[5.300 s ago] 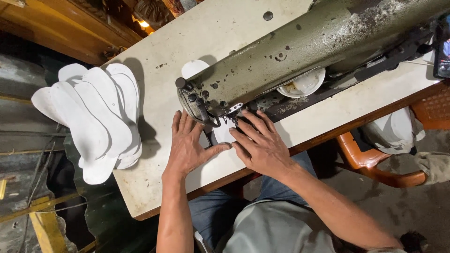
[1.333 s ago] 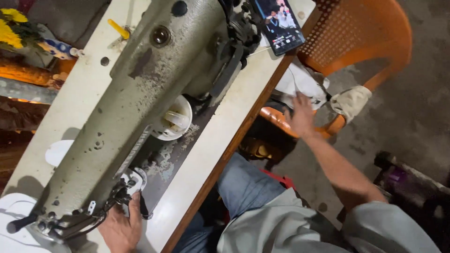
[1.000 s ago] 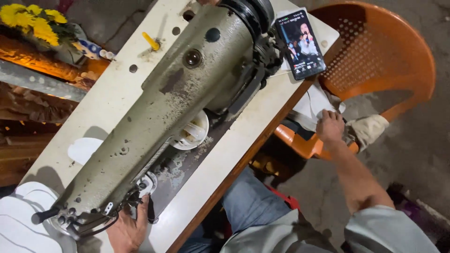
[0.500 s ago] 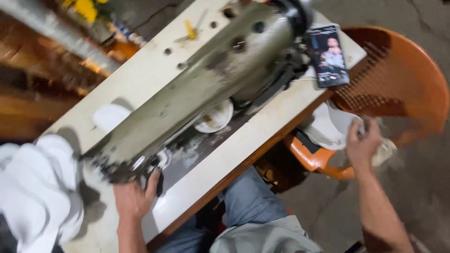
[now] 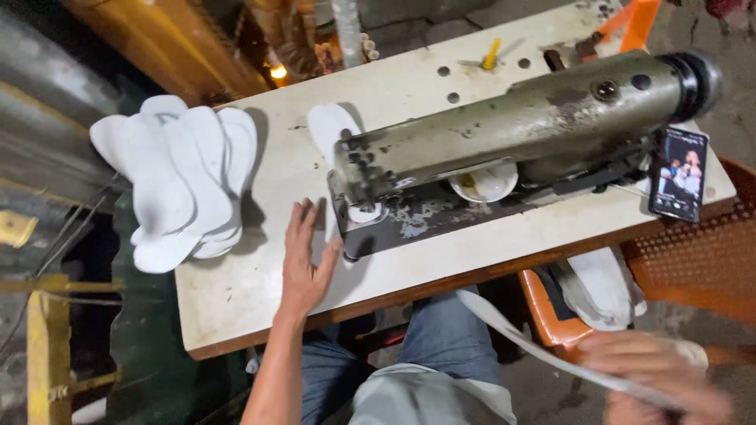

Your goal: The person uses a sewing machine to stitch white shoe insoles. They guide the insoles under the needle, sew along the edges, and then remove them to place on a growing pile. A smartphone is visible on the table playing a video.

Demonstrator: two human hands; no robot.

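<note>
A person sits at a worn sewing table (image 5: pixel 260 307), seen from above. The left hand (image 5: pixel 303 260) lies flat and released on the tabletop, fingers spread, just beside the dark plate under the needle end of an old olive-green sewing machine (image 5: pixel 512 130). The right hand (image 5: pixel 654 378), blurred at the lower right and below the level of the table, grasps a long white strip (image 5: pixel 520 334) that runs up and leftward across the lap toward the table's front edge; how tightly the fingers close on it cannot be told through the blur.

A fanned stack of white insoles (image 5: pixel 177 185) hangs over the table's left end, well apart from the left hand. One more white sole piece (image 5: pixel 331 130) lies behind the machine's head. A small white dish (image 5: pixel 484 181) sits under the machine's arm, and a phone (image 5: pixel 677 175) with a lit screen leans at the table's right end. An orange plastic chair (image 5: pixel 693 264) stands to the right of the table, with more white pieces (image 5: pixel 602 287) piled on its seat, near the right hand. The person's blue trousers show between the two arms.
</note>
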